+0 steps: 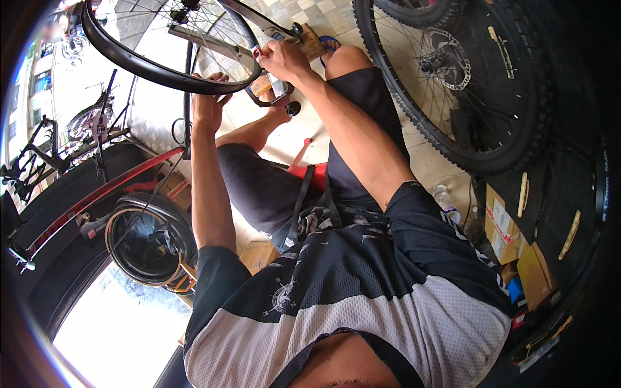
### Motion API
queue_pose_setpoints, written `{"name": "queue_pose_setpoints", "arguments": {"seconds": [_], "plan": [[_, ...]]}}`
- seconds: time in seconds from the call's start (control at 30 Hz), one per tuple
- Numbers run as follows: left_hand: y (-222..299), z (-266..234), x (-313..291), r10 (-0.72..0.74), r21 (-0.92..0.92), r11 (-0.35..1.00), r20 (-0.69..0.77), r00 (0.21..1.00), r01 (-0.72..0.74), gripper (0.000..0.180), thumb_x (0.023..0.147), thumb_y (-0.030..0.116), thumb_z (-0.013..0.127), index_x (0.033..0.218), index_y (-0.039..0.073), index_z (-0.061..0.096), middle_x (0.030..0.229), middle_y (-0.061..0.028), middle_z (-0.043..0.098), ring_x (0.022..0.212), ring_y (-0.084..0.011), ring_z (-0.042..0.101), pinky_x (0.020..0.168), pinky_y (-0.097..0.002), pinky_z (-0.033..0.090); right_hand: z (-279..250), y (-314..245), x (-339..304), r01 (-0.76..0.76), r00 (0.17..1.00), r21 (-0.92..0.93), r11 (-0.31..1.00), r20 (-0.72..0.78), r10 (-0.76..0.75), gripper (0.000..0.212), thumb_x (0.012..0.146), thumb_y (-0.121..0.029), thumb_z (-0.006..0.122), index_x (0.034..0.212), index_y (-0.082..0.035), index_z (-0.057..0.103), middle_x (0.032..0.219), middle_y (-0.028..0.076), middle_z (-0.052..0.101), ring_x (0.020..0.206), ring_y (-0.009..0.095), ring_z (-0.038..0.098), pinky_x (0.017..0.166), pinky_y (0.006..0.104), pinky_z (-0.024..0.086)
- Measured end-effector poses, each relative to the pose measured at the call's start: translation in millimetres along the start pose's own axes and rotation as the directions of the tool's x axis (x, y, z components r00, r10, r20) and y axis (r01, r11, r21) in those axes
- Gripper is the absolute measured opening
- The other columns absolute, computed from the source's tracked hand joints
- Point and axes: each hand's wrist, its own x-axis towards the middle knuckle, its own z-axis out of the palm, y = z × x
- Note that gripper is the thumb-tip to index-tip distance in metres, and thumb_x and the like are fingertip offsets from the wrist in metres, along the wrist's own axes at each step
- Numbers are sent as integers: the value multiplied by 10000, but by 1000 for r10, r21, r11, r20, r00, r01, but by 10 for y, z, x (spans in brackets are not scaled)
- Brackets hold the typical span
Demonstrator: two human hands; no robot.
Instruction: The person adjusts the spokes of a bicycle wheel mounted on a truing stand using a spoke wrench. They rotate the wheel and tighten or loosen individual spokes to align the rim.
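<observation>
A bare bicycle wheel with a black rim (145, 72) and thin spokes stands tilted before me in a metal wheel-truing stand (210, 44). My left hand (208, 108) is closed round the near part of the rim, fingertips showing on its inner side. At the rim's right side, my right hand (284, 61) pinches a small red tool (256, 52) that looks like a spoke wrench; the fingers hide most of it. A black handle-shaped part (279, 100) with round knobs sits low on the stand, between my legs.
Large knobby-tyred wheel (388, 84) with a disc rotor (447, 61) stands close on my right. Leftward are a red bar (97, 187), more wheels (152, 242) and a black bike frame (45, 152). Cardboard boxes (501, 223) and a plastic bottle (445, 199) lie behind my right arm.
</observation>
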Motion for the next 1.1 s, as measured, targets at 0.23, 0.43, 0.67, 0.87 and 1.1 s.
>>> {"name": "queue_pose_setpoints", "arguments": {"seconds": [0.23, 0.43, 0.67, 0.87, 1.1], "plan": [[532, -296, 152, 182, -148, 979, 349, 919, -138, 524, 1023, 521, 413, 939, 60, 646, 1025, -153, 699, 1092, -349, 642, 967, -460, 445, 13, 8, 19, -24, 1000, -10, 1000, 1, 24, 313, 842, -350, 667, 945, -57, 705, 878, 129, 731, 821, 298, 704, 738, 405, 538], [1340, -191, -141, 303, -134, 947, 74, 950, -291, 652, 1024, 584, 315, 1183, -5, 544, 1165, -229, 633, 1214, -389, 560, 1063, -502, 394, 57, 52, 38, -10, 1000, -35, 999, -2, 10, 326, 837, -343, 681, 976, -48, 695, 874, 111, 735, 803, 282, 706, 729, 386, 542], [1311, -140, -226, 343, -105, 926, -159, 926, -361, 743, 1012, 632, 261, 1380, -5, 371, 1387, -323, 485, 1304, -405, 482, 1109, -521, 351, 34, 35, 25, -9, 1000, -25, 1000, 24, 10, 329, 842, -337, 687, 973, -36, 693, 874, 111, 736, 805, 275, 707, 726, 385, 545], [281, -154, 38, 40, 63, 997, -100, 994, -34, 510, 1009, 465, 428, 1292, 56, 543, 1190, -112, 669, 1082, -206, 613, 951, -413, 417, 64, 26, 15, 18, 999, 11, 1000, -29, -18, 315, 874, -376, 648, 851, -69, 713, 834, 160, 720, 806, 341, 698, 728, 442, 530], [310, -152, 12, 44, -24, 999, 213, 976, -40, 488, 1026, 518, 405, 924, 95, 627, 1064, -116, 693, 1149, -276, 604, 955, -419, 414, 32, 13, 1, -23, 1000, -32, 999, 5, 23, 320, 848, -349, 673, 957, -49, 697, 885, 111, 735, 817, 285, 706, 745, 393, 540]]}}
